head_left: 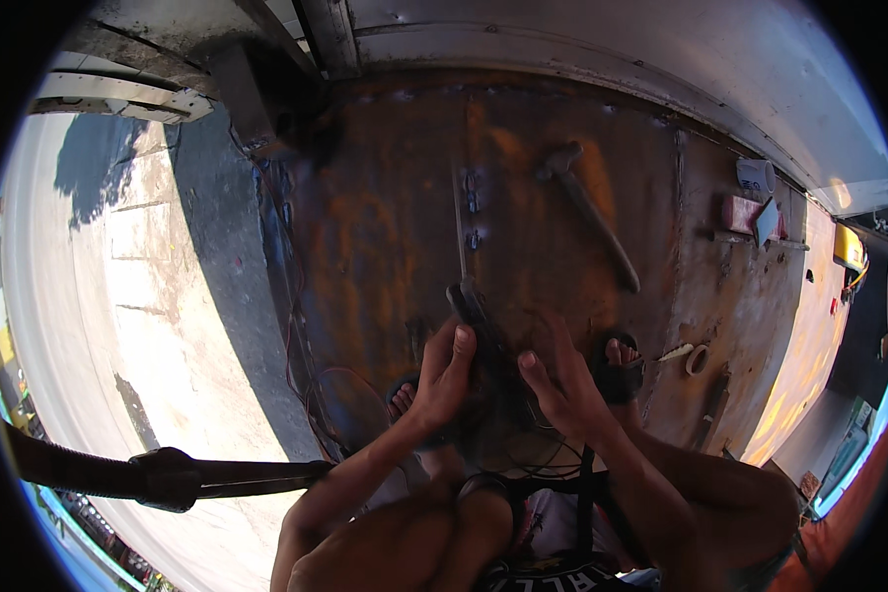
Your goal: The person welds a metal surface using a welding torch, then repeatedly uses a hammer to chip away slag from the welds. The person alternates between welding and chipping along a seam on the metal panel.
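Note:
A dark welding electrode holder (486,324) lies between my two hands, a thin straight electrode (459,222) pointing away from its far end over the rusty steel plate (365,237). My left hand (442,380) is closed at the holder's left side, thumb up; its fingers are partly hidden in shadow behind the holder. To the right of the holder my right hand (565,387) is open, thumb and fingers apart. Short dark weld spots (473,192) mark the seam beside the electrode. A hammer (594,217) rests on the plate, ahead and to the right.
My sandalled feet (621,367) stand on the plate. At right are a white cup (757,176), a red box (738,214) and a ring-shaped roll (697,360). Cables (296,335) run along the left edge. A pale metal panel (602,44) bounds the far side.

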